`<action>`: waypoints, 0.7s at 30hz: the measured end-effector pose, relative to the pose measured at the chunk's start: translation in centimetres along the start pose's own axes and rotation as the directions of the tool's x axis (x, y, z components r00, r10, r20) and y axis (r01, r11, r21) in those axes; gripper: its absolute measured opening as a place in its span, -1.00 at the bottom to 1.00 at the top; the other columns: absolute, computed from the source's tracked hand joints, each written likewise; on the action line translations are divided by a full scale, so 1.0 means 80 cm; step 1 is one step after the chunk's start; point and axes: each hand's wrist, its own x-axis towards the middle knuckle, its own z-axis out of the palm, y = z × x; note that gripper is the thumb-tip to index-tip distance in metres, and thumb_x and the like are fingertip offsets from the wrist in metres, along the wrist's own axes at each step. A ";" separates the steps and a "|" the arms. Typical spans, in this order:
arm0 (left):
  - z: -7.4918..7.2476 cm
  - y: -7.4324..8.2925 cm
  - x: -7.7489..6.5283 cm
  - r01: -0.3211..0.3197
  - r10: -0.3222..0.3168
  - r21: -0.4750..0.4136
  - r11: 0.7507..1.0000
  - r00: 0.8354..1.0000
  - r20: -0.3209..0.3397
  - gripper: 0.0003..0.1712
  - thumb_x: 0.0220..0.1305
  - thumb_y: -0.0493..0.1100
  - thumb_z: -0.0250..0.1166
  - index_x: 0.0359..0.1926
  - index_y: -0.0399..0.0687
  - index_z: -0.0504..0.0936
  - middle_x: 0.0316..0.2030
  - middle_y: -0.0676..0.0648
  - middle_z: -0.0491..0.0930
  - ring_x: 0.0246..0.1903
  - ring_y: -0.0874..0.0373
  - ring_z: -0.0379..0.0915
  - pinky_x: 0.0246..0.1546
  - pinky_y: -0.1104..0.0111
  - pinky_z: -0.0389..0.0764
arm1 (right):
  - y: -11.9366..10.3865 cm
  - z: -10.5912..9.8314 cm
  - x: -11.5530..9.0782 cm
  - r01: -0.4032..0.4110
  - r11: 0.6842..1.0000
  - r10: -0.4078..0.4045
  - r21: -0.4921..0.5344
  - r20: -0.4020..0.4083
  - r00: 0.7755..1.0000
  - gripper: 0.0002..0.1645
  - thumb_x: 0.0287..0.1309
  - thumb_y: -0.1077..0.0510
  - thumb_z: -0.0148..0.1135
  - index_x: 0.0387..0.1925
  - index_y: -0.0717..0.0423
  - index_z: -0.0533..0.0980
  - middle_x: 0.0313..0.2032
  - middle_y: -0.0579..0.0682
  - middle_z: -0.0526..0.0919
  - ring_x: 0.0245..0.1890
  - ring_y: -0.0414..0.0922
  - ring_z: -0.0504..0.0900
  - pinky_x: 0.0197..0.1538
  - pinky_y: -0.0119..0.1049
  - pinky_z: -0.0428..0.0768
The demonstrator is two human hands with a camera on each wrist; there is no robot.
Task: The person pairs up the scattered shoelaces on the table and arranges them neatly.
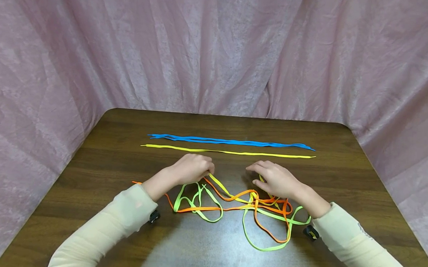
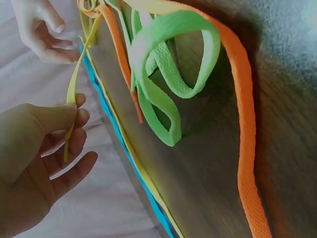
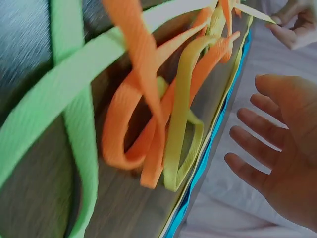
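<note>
Green lace (image 1: 265, 250) and orange lace (image 1: 206, 208) are tangled with a loose yellow lace (image 1: 219, 183) on the table (image 1: 122, 126); knotting might be caused by a hard pull. The loose yellow lace is pinched near its end by the left hand (image 1: 194, 168), thumb against fingers; the right hand (image 1: 277, 181) is held with fingers relaxed, parted, nothing gripped. Beyond, a straight yellow lace (image 1: 227, 152) and blue laces (image 1: 235, 142) are laid.
</note>
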 end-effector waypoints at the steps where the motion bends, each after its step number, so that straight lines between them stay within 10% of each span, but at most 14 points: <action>1: -0.001 0.001 -0.002 -0.007 0.007 0.004 1.000 1.000 -0.016 -0.82 0.16 -0.32 0.21 -0.36 0.06 0.67 -0.40 0.12 0.58 -0.45 0.29 0.51 -0.55 0.49 0.44 | -0.003 0.001 0.002 0.002 1.000 -0.002 0.005 0.007 1.000 -0.55 0.06 0.09 0.28 0.02 0.08 0.50 -0.06 -0.05 0.56 -0.07 -0.08 0.56 -0.08 -0.15 0.53; 21: -0.028 0.008 -0.033 -0.018 0.022 0.026 0.999 0.981 -0.193 -0.87 0.13 -0.29 0.23 -0.46 0.06 0.57 -0.54 0.17 0.42 -0.63 0.34 0.24 -0.65 0.50 0.27 | -0.061 0.032 0.039 0.132 0.976 -0.152 0.175 0.106 0.983 -0.71 0.18 0.03 0.15 -0.09 0.00 0.56 -0.20 -0.17 0.58 -0.18 -0.26 0.53 -0.13 -0.34 0.51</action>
